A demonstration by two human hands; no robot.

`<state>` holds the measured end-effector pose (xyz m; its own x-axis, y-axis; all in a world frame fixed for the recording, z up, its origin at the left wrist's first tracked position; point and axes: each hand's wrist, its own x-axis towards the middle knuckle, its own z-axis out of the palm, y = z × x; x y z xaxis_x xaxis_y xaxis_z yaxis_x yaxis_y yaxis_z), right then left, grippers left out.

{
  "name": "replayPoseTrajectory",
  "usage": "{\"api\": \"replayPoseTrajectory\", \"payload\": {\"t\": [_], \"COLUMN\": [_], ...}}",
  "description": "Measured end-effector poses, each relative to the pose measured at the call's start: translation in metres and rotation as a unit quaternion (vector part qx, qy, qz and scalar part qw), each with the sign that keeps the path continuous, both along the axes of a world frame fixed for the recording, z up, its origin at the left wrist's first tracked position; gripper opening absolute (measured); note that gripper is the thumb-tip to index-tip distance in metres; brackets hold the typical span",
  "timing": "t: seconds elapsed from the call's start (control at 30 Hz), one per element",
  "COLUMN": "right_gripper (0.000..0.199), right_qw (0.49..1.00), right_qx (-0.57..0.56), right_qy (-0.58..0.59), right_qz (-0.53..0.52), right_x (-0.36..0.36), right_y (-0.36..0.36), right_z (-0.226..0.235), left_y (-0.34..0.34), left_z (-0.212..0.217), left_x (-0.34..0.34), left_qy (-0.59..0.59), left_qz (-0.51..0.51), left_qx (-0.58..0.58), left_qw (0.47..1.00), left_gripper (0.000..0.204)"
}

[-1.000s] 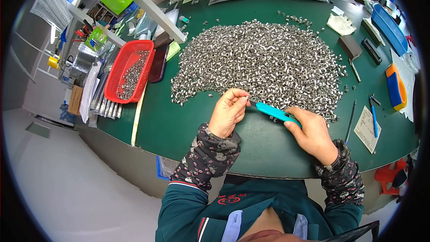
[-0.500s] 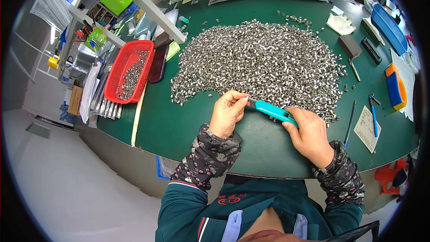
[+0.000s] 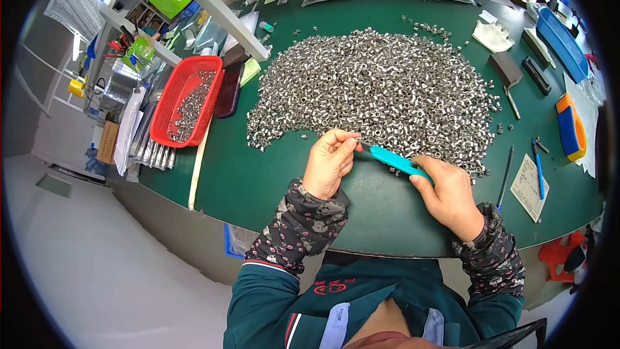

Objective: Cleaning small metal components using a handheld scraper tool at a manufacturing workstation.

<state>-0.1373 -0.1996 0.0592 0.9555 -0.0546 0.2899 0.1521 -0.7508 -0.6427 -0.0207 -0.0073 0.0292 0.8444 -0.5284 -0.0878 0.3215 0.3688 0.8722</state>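
Heap of small metal rings [image 3: 374, 90] on the green tabletop [image 3: 271, 203], one ring [image 3: 355, 139] in the fingers

Going purely by the piles: probably nowhere near finished. Modest batch of loose rings [image 3: 196, 113] in the red plastic basket [image 3: 171, 103] off to the left, massive mound across the middle of the table, few strays around its edges. Maybe done ones in the basket, maybe not; can't tell finished from unfinished at this size.

Left hand [image 3: 330, 163] nearly closed, thumb and index pinched on what looks like one tiny ring, just at the near edge of the heap. Other fingers curled in, nothing else visible in them. Right hand [image 3: 449, 197] wrapped around the back end of a teal utility knife [image 3: 394, 160], thumb along the handle, dark nose pointing left, right up at the pinched ring. Actual contact too small to make out, same for any bare blade.

So: work on this one ring seemingly underway, not over. Left on the table: basically the whole mound, assuming none of that already handled. Blue pen [image 3: 538, 171] and paper slip [image 3: 527, 190] over to the right, apparently not in use.
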Motion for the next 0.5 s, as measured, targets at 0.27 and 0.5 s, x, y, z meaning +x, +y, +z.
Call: {"api": "replayPoseTrajectory", "payload": {"t": [0.27, 0.5], "right_gripper": [0.024, 0.027], "right_qw": [0.995, 0.995], "right_qx": [-0.063, -0.049], "right_qy": [-0.073, -0.076], "right_qz": [-0.025, -0.032], "right_x": [-0.0004, 0.0016], "right_y": [0.0037, -0.0001], "right_z": [0.0009, -0.0005], "left_y": [0.0014, 0.0027], "left_z": [-0.0020, 0.0004], "left_x": [0.0011, 0.0018], "left_qy": [0.028, 0.071], "left_qz": [-0.029, -0.043], "left_qx": [-0.014, -0.030], "left_qw": [0.999, 0.996], "left_gripper": [0.010, 0.012]}}
